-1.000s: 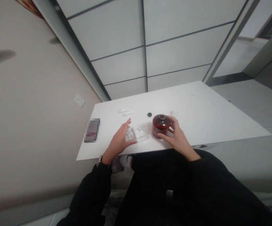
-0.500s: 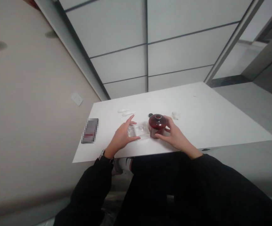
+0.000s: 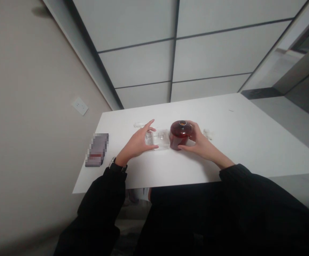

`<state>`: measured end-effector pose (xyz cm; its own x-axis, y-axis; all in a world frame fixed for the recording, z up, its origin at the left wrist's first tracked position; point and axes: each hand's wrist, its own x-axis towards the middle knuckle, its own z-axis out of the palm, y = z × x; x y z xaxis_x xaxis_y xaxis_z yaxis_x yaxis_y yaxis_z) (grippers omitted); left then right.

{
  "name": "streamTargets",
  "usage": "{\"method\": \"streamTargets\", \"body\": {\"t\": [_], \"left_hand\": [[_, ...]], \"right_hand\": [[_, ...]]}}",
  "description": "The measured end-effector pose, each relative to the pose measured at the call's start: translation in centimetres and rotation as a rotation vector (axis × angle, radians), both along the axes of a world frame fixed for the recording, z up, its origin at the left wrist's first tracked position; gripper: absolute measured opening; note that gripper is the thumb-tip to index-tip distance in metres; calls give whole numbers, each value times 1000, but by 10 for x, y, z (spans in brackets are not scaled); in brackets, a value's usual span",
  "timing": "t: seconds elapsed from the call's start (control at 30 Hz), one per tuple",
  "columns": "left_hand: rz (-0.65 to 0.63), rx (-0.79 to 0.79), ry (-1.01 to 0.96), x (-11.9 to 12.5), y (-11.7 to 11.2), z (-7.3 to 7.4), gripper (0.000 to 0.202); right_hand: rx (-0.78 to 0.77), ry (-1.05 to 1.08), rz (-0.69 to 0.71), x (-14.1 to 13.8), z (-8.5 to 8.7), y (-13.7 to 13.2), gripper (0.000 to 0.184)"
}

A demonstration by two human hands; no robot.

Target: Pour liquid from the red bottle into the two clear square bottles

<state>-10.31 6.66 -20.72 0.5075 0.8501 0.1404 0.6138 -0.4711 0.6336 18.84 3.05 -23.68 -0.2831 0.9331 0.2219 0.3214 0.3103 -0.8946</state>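
We've got the right hand point(image 3: 199, 145) cupped around a round dark-red glossy lidded jar point(image 3: 179, 136), fingers and thumb on its sides. The left hand point(image 3: 135, 144) is spread, thumb and fingers at a clear plastic rectangular case point(image 3: 158, 140) just beside the jar. All on the white desk point(image 3: 210, 167); small white scrap point(image 3: 208, 134) right of the jar, blurred dark rectangular object point(image 3: 97, 150) off left.
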Motion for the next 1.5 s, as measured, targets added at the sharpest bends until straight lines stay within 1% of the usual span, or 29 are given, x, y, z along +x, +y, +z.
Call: {"method": "streamTargets", "body": {"t": [0.07, 0.13, 0.2, 0.23, 0.27, 0.3, 0.37, 0.43, 0.5, 0.6, 0.7, 0.77, 0.83, 0.87, 0.9, 0.93, 1.0, 1.07, 1.13, 1.2, 1.33, 1.43, 1.5], "left_hand": [[3, 7, -3, -1, 0, 0, 109], [-6, 55, -14, -7, 2, 1, 113], [21, 133, -71, -21, 11, 3, 110], [59, 168, -113, -30, 18, 3, 102], [123, 196, -161, -40, 27, 2, 90], [187, 211, -178, -50, 38, -1, 78], [241, 197, -109, -67, 59, -11, 63], [225, 184, -61, -77, 75, -24, 57], [184, 172, -19, -79, 84, -36, 56], [146, 159, 21, -74, 85, -48, 58], [153, 145, 38, -69, 83, -52, 52], [186, 137, 43, -67, 83, -54, 46], [237, 135, 34, -68, 84, -55, 40], [264, 136, 21, -68, 84, -55, 37], [290, 140, 3, -69, 85, -54, 34], [313, 146, -22, -69, 85, -53, 33], [357, 164, -85, -70, 85, -50, 32], [399, 183, -165, -70, 84, -45, 33], [436, 194, -253, -69, 82, -41, 36], [461, 201, -345, -67, 80, -36, 38], [498, 236, -503, -65, 73, -24, 39], [491, 244, -559, -65, 63, -10, 42], [457, 220, -573, -65, 53, 2, 45]], "right_hand": [[6, -78, 25, 9, -1, -1, 103], [45, -164, 6, 19, -2, 2, 98], [115, -256, -48, 27, -3, 13, 81], [150, -293, -58, 28, -3, 21, 71], [179, -319, -44, 28, -2, 31, 62], [197, -328, -3, 26, -1, 40, 56], [188, -339, 118, 18, 3, 58, 43], [157, -352, 232, 9, 7, 69, 31], [135, -385, 254, 5, 6, 75, 24], [135, -444, 130, 9, -1, 77, 21], [137, -442, 32, 19, -4, 77, 20], [143, -321, -75, 23, 2, 74, 19], [156, -118, -207, 23, 15, 68, 26], [167, -17, -248, 21, 22, 64, 31], [167, 66, -256, 18, 30, 60, 36], [177, 161, -254, 14, 36, 55, 36], [236, 345, -260, 2, 46, 45, 27], [262, 491, -229, -11, 49, 37, 25], [228, 546, -150, -21, 47, 32, 24], [214, 538, -111, -26, 42, 29, 27], [217, 456, -62, -28, 28, 28, 15], [191, 500, -58, -28, 19, 28, 17], [183, 545, -54, -30, 15, 29, 19]]}}
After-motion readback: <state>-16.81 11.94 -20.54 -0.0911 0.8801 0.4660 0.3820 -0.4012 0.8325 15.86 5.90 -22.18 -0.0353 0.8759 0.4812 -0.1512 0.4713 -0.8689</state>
